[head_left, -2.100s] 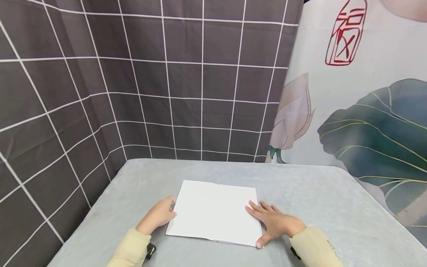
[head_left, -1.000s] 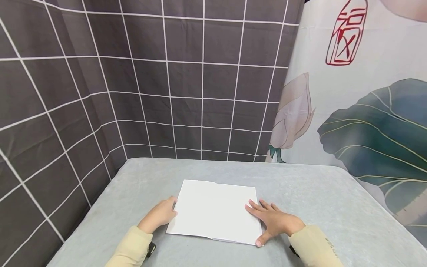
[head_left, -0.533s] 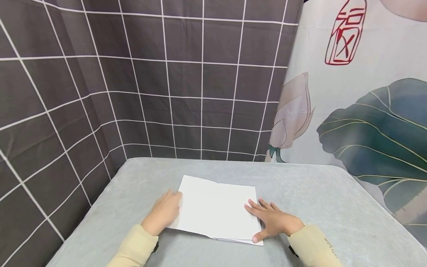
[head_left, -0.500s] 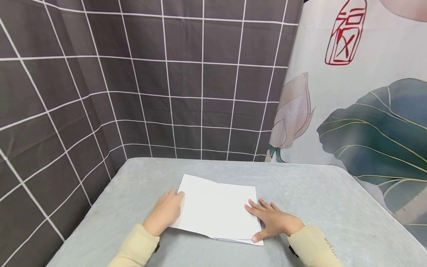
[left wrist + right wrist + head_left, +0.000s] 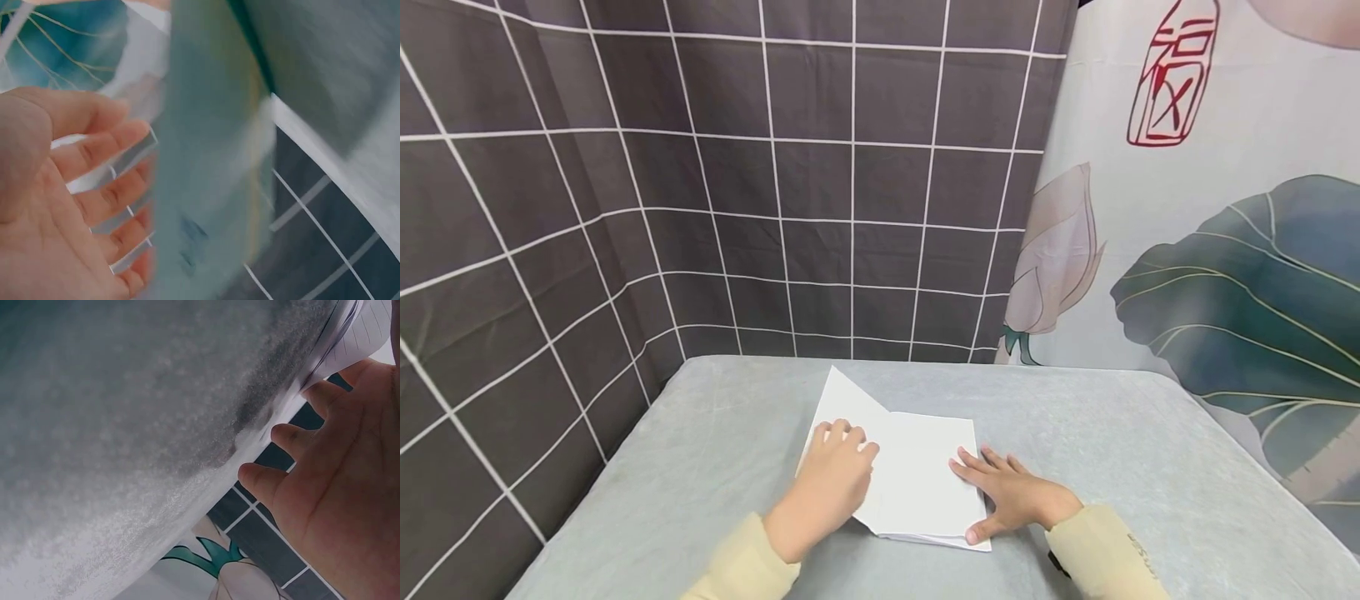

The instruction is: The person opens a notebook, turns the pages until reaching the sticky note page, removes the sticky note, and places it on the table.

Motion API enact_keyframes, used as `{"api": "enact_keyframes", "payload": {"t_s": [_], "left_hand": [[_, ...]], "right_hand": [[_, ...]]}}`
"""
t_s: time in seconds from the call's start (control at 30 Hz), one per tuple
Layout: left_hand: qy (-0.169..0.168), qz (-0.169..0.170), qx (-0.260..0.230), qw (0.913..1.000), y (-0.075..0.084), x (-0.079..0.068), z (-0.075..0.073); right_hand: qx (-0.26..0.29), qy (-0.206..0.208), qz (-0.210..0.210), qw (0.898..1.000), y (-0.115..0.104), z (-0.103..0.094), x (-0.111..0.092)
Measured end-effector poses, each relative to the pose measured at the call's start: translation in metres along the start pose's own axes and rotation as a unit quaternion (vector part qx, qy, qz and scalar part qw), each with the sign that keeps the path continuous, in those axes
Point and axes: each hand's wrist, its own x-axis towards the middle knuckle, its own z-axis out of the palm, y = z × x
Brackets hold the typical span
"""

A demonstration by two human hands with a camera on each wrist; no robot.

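Notebook (image 5: pixel 921 479) lies spread on the grey tabletop (image 5: pixel 1090 433), between the two hands: right half flat under the right fingers, left half tilted up off the surface at the left fingers. Raised left half (image 5: pixel 846 396) runs past the left fingers, far corner beyond their tips, nearer part hidden behind the hand. Inner side reads white from the head camera; left wrist view has the green outer face (image 5: pixel 212 156) right at the left fingertips, with a yellowish stripe and small blurred dark marks. Right wrist view catches a ruled page (image 5: pixel 369 331) next to the right fingers. Left hand (image 5: pixel 831 479): back up, fingers bent over the raised half, tips lost behind the cover edge, so can't tell whether they pinch it or just push. Right hand (image 5: pixel 1018 500): fingers straight and spread, laid across the page's outer edge, thumb on the near corner, gripping nothing. Both wrists go into cream sleeves (image 5: pixel 1101 554); dark band (image 5: pixel 1057 564) at the right cuff, behind the fingers. Well beyond the fingers: dark gridded curtain (image 5: pixel 812 183), and to their right a white hanging (image 5: pixel 1150 200) with pink bud (image 5: pixel 1052 250), blue-green leaf (image 5: pixel 1247 292) and red seal mark (image 5: pixel 1174 75).
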Motion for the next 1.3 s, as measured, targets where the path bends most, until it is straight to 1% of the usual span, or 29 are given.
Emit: {"api": "enact_keyframes", "payload": {"t_s": [0.1,0.2,0.3,0.43,0.63,0.8,0.9,1.1,1.23,1.3], "left_hand": [[-0.016,0.03,-0.018,0.9993,0.013,0.004,0.001],[-0.047,0.062,-0.02,0.9968,0.026,0.008,0.002],[-0.067,0.098,-0.022,0.9927,0.038,0.012,0.004],[-0.069,0.142,-0.021,0.9872,0.054,0.016,0.011],[-0.08,0.188,-0.005,0.979,0.072,0.018,0.026],[-0.076,0.202,0.01,0.9763,0.081,0.018,0.035],[-0.086,0.202,0.013,0.9756,0.083,0.018,0.038],[-0.102,0.196,0.007,0.9753,0.084,0.018,0.04],[-0.107,0.19,-0.004,0.976,0.084,0.019,0.04],[-0.103,0.193,-0.002,0.9759,0.085,0.019,0.041]], "right_hand": [[-0.001,-0.001,0.009,1.0,0.0,0.0,0.0],[-0.006,0.0,0.014,1.0,-0.001,0.0,0.001],[-0.008,0.003,0.014,1.0,-0.001,0.001,0.001],[-0.013,0.007,0.008,1.0,-0.001,0.001,0.0],[-0.013,0.007,-0.003,1.0,0.0,0.001,0.0],[-0.014,0.005,-0.002,1.0,0.0,0.001,0.0],[-0.012,0.004,0.001,1.0,0.001,0.001,0.0],[-0.011,0.006,-0.001,1.0,0.003,0.003,0.001],[-0.015,0.009,-0.002,1.0,0.003,0.003,0.001],[-0.018,0.009,-0.003,1.0,0.002,0.003,0.001]]}}
